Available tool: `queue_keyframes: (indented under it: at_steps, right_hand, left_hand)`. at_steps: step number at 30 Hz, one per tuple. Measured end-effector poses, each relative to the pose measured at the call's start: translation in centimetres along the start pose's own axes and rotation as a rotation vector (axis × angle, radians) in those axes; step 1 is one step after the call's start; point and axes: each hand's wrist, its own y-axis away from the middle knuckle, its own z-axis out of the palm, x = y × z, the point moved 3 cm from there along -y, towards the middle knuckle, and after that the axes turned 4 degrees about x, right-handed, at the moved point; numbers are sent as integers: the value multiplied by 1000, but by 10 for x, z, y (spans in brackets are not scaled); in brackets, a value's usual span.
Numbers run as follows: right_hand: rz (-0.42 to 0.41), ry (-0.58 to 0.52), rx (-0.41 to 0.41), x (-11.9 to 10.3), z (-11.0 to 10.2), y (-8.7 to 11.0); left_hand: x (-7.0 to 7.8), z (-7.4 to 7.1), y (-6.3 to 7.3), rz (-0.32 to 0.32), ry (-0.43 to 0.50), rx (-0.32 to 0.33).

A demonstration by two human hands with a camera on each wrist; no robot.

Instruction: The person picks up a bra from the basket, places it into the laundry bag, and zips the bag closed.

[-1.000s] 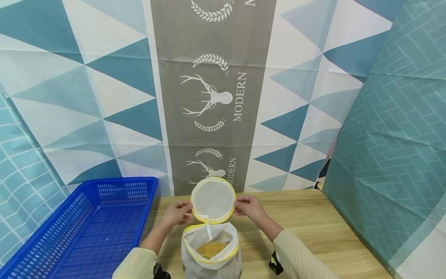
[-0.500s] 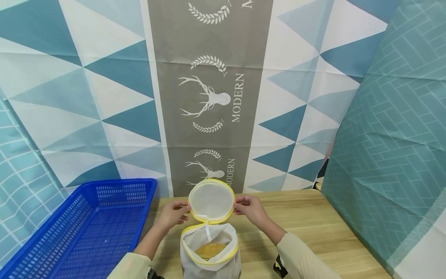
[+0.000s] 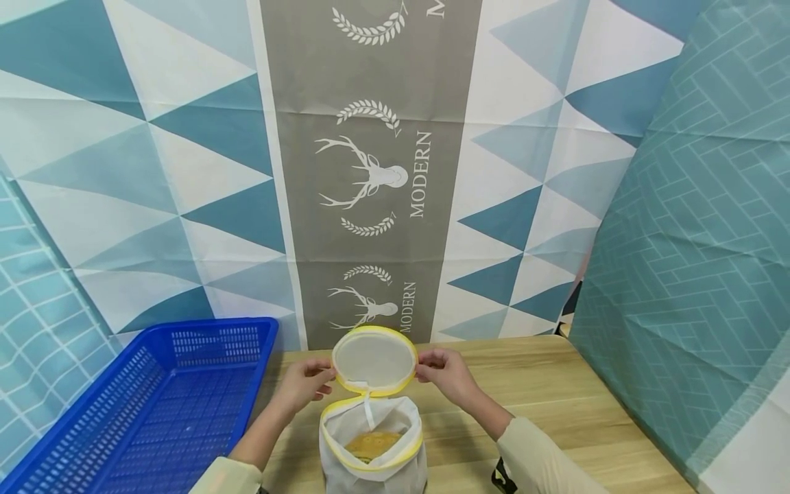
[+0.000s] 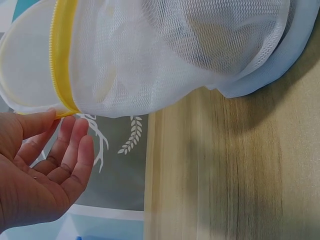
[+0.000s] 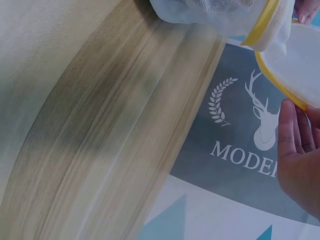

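Observation:
A white mesh laundry bag (image 3: 374, 473) with yellow zipper trim stands on the table, its round lid (image 3: 374, 360) raised at the back. Something orange-yellow (image 3: 373, 444) shows inside the mouth, its kind unclear. My left hand (image 3: 304, 384) pinches the lid's left edge between thumb and index finger, the other fingers loosely bent, as the left wrist view shows. On the opposite edge my right hand (image 3: 452, 376) pinches the yellow rim, also seen in the right wrist view. A white strip (image 3: 369, 410) hangs from the hinge into the opening.
A blue plastic basket (image 3: 179, 398) with perforated walls stands left of the bag. The wooden table (image 3: 524, 391) extends to the right. Behind it hangs a patterned cloth (image 3: 370, 171), and a teal cloth (image 3: 691, 254) borders the right side.
The lid has tipped down a little toward the bag's mouth, looking flatter now. Both hands have kept their pinch on its edges. The view has shifted slightly.

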Motion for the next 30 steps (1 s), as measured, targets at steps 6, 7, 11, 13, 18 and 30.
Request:
queue_keyframes:
  at_steps: [6, 7, 11, 13, 18, 30]
  right_hand:
    - [-43, 33, -22, -4, -2, 7]
    - [-52, 38, -27, -7, -2, 9]
    - [-71, 65, -43, -25, -3, 21]
    - [-78, 96, -45, -34, -4, 28]
    - [-92, 129, -52, -40, -4, 34]
    - [-140, 229, -73, -4, -7, 29]
  left_hand:
    - [3, -1, 6, 29, -10, -8]
    - [4, -2, 7, 34, -13, -8]
    - [4, -2, 10, 44, -21, -3]
    - [3, -3, 11, 51, -26, -3]
    - [2, -4, 13, 82, -59, -5]
    - [-1, -5, 19, 102, -93, -5]
